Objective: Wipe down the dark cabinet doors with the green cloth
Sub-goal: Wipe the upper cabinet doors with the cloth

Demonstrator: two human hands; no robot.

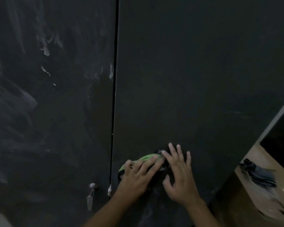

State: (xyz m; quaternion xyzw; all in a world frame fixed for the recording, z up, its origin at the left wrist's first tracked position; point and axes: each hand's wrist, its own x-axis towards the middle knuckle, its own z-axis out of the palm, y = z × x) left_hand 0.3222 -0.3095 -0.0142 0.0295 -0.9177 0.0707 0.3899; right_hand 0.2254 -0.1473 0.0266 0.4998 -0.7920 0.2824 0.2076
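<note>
**Green cloth pinned low on the right door**

Hard to make out much of the green cloth point(145, 158): mostly covered by the left hand point(138, 173), with only a bright strip showing above the fingers point(152, 161). Dark bits at either end, too dim to tell cloth from shadow. Lies low on the right cabinet door point(187, 79), close to the seam point(114, 95). Pressed there under fairly straight left-hand fingers, not clenched. Just beside it, the right hand point(180, 177), spread flat on the same door, released, grasping nothing, forefinger tip touching the cloth's end. Both forearms cut off by the bottom edge.

Two doors counted. On the left cabinet door point(64, 120), pale smears point(46, 49) and one metal handle point(92, 188) near the seam. At far right, a wooden shelf point(256, 153) carrying one dark object point(259, 175) in clear wrapping, too blurred to identify.
</note>
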